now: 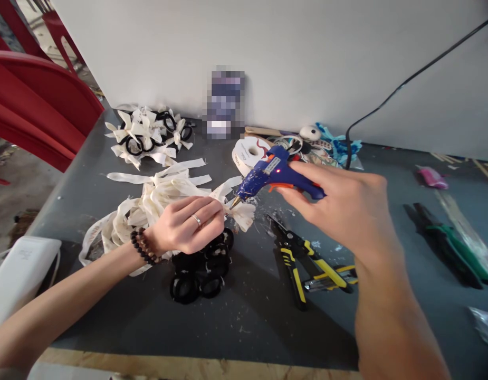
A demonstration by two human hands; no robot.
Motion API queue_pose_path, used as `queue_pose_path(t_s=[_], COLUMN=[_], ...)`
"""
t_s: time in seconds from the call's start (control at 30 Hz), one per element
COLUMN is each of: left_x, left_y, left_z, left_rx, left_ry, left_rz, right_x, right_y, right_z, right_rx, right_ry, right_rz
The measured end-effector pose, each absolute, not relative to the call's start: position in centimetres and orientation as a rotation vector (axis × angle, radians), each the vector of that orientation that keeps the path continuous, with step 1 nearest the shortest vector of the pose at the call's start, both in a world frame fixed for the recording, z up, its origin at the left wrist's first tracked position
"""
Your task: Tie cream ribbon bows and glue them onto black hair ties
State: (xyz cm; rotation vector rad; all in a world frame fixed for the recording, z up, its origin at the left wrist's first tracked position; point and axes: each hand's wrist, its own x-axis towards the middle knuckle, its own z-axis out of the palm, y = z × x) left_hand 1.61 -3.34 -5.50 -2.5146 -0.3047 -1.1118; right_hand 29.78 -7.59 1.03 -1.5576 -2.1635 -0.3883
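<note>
My right hand [342, 208] grips a blue hot glue gun [273, 177] with its red light on and an orange trigger. Its nozzle points down-left at a cream ribbon bow [241, 214]. My left hand [188, 224], with a ring and a dark bead bracelet, is closed on that bow and holds it just above the grey table [244, 311]. Under the left hand lies a cluster of black hair ties [202, 272]. A heap of loose cream ribbon pieces [149, 206] sits behind the left wrist.
Finished cream bows on black ties [149, 134] lie at the back left. A ribbon spool [249, 153] and blue clutter [333, 145] sit by the wall. Yellow-black pliers [307, 264] lie centre, green-handled pliers [449, 243] right. Red chairs [38, 100] stand left, a white device [20, 274] near left.
</note>
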Motion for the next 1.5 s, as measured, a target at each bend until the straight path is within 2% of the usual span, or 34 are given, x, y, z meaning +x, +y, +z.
queue_pose_path(t_s=[0.8, 0.93, 1.1, 1.3, 1.4, 1.5], left_x=[2.0, 2.1, 2.0, 1.8, 2.2, 2.8], left_y=[-3.4, -3.5, -3.6, -3.7, -3.7, -3.7], left_z=[-5.4, -5.2, -5.1, -5.7, -6.0, -5.5], left_rx=[-2.494, -2.428, -2.511, -2.695, -2.765, -2.813], left_ry=[-0.178, -0.157, -0.224, -0.280, -0.444, -0.948], left_rz=[-1.220, -1.149, -1.143, -1.281, -1.312, -1.392], right_x=[29.9, 30.2, 30.9, 30.9, 31.1, 31.4], right_y=[-7.3, -7.1, -6.8, -5.9, -5.2, -5.0], right_z=[0.7, 0.6, 0.6, 0.3, 0.0, -0.5], right_rx=[-1.525, -1.670, -1.803, -2.044, -2.286, -2.420], right_ry=[-2.166, -2.138, -1.964, -1.972, -2.068, -2.194], right_rz=[-0.308, -0.314, -0.472, -0.342, -0.178, -0.074])
